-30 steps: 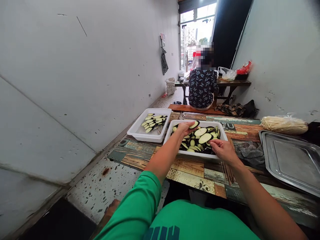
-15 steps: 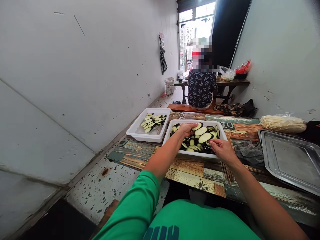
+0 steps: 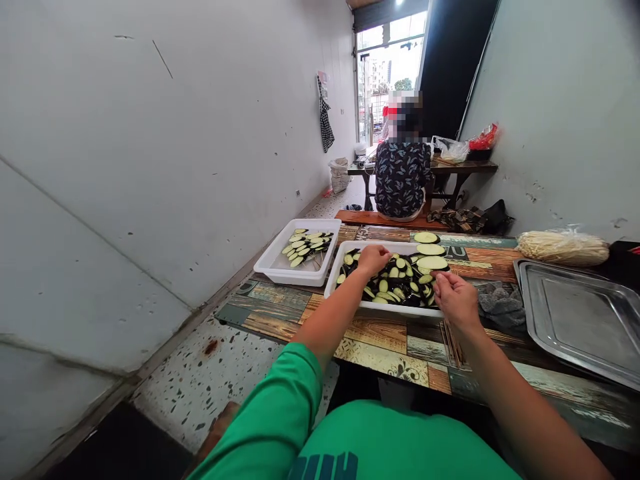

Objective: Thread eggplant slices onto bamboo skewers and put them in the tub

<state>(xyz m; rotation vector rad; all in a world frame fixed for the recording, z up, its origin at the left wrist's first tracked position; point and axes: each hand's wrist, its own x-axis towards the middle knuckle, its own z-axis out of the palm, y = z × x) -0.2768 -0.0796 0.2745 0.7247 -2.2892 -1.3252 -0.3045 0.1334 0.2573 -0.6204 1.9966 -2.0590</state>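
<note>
Your right hand (image 3: pixel 456 300) is pinched on the near end of a row of pale-fleshed, dark-skinned oval eggplant slices (image 3: pixel 431 251) stretching away just beyond it. Your left hand (image 3: pixel 373 259) curls over the white rectangular plastic tray (image 3: pixel 395 309) of loose slices (image 3: pixel 383 285) — whether grasping anything, I can't tell. Beside that, a second white plastic tray (image 3: pixel 295 277) holds skewered slices (image 3: pixel 301 248).

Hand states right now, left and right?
Left hand: fingers curled over the tub, nothing visible in it; can't tell if fully closed.
Right hand: closed, holding a row of eggplant slices, apparently skewered.
</note>
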